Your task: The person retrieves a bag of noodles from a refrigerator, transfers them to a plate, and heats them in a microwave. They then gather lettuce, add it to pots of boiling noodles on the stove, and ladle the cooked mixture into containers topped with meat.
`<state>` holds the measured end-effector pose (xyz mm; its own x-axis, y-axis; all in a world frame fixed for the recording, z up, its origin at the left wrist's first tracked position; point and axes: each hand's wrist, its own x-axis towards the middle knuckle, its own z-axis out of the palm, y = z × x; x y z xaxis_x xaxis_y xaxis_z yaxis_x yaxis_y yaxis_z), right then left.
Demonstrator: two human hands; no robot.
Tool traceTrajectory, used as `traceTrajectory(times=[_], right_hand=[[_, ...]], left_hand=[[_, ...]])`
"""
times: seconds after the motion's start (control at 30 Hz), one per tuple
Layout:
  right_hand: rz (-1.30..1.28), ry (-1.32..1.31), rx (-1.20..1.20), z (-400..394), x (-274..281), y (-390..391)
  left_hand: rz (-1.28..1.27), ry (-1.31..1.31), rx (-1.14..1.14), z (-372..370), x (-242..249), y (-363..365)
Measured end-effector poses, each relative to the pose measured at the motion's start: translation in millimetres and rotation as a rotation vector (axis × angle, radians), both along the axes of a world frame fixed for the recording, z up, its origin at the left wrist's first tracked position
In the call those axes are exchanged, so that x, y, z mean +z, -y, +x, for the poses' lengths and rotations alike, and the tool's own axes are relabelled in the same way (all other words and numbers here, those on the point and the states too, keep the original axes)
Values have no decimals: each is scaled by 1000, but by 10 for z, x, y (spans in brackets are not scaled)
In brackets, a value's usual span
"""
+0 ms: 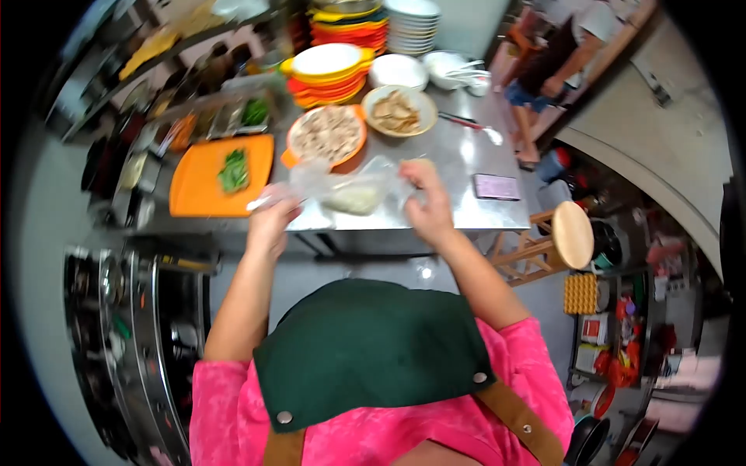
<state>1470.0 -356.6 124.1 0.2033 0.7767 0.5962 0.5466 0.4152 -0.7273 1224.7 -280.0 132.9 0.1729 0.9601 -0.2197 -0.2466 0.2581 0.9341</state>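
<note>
A clear plastic bag (353,197) with pale, whitish contents hangs stretched over the front edge of the steel table. My left hand (273,213) pinches one side of it, fingers closed. On the other side, my right hand (427,200) is closed on the bag's edge, thumb against the fingers. Just beyond the bag sits an orange dish (327,135) of chopped pale pieces. Beside that dish stands a white bowl (399,110) of browned slices. Near my left hand lies an orange cutting board (190,182) with chopped greens (233,172) on it.
A phone (496,187) lies at the table's right, below a red-handled utensil (460,119). Stacked dishes (329,64) and white bowls (412,27) line the back. A wooden stool (573,234) stands at right; another person (556,66) is beyond the table.
</note>
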Motion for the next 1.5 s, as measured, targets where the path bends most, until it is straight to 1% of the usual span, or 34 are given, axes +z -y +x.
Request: traceTrajectory(times=[0.03,0.07,0.1,0.13,0.17,0.2,0.23,0.27,0.3,0.33,0.4,0.43,0.47,0.5,0.53,0.6,0.63,0.67,0.73,0.8,0.83,0.9,0.93,0.97,1.0,1.03,1.13,1.2,1.27,1.3,1.33,1.4,1.43,1.5], right_hand=[[-11,-18,38,-156,180,-5],[104,-3,120,-259,377,-1],[226,17,189,-313,475,-19],[231,11,196,-389,465,-85],[205,79,325,-503,431,-186],[176,149,452,-586,381,-287],[175,147,454,-611,274,-401],[-75,140,482,-619,112,-540],[-325,133,507,-628,-29,-633],[-328,132,517,-606,-145,-668],[-570,482,318,-506,-307,-672],[-571,482,329,-468,-310,-619],[-338,395,187,-425,-287,-553],[-107,303,47,-415,-249,-524],[-110,303,57,-443,-176,-523],[169,351,297,-521,54,-518],[92,413,458,-626,167,-524],[-123,422,565,-730,177,-629],[-555,469,597,-832,-265,-1054],[-832,612,733,-800,-651,-1335],[-731,625,837,-732,-1589,-1653],[-876,644,889,-832,-1601,-1442],[-911,641,931,-932,-1688,-1327],[-937,647,979,-1078,-1751,-1227],[-981,653,1023,-1197,-1828,-1136],[-1025,670,1060,-1300,-1938,-1008],[-1149,711,1151,-1721,-1988,-810],[-1215,736,1189,-2060,-1978,-657],[-1297,715,1234,-2379,-1923,-457],[-1335,697,1257,-2583,-1909,-375],[-1363,682,1281,-2810,-1896,-315],[-1435,639,1341,-3346,-1879,-189],[-1460,620,1376,-3665,-1859,-141],[-1521,574,1444,-4299,-1774,14]], left_hand=[[19,5,-32,-5,-78,-16],[45,14,-77,13,-116,-7],[43,52,-49,66,-68,56],[44,93,-27,118,-2,116],[101,60,-102,134,50,153],[103,59,-99,137,26,160],[205,109,-114,137,-30,173],[305,158,-128,141,-69,201],[278,132,-2,157,-33,274],[274,129,7,124,-45,273],[495,72,86,31,-75,259],[437,68,61,-1,3,302],[437,66,72,-13,74,334],[396,151,-67,-14,134,371],[352,236,-208,-8,166,405],[382,175,-264,41,219,452],[397,87,-300,80,282,501],[411,-3,-337,117,316,542],[482,-78,-336,179,328,597],[782,-288,-295,184,437,691],[706,-276,-347,124,507,721],[581,-152,-265,47,576,793],[524,-167,-235,-69,550,840],[618,-140,-183,-156,486,877],[629,-41,-186,-246,544,933],[654,-29,-156,-343,613,973],[620,103,-107,-710,648,1041],[671,87,-45,-1099,590,1179],[566,-64,-23,-1529,567,1386],[539,-66,15,-1709,570,1510],[550,-69,34,-1909,530,1615],[472,56,103,-2378,442,1822],[475,-24,149,-2665,435,1945],[503,-51,245,-3220,381,2202]])
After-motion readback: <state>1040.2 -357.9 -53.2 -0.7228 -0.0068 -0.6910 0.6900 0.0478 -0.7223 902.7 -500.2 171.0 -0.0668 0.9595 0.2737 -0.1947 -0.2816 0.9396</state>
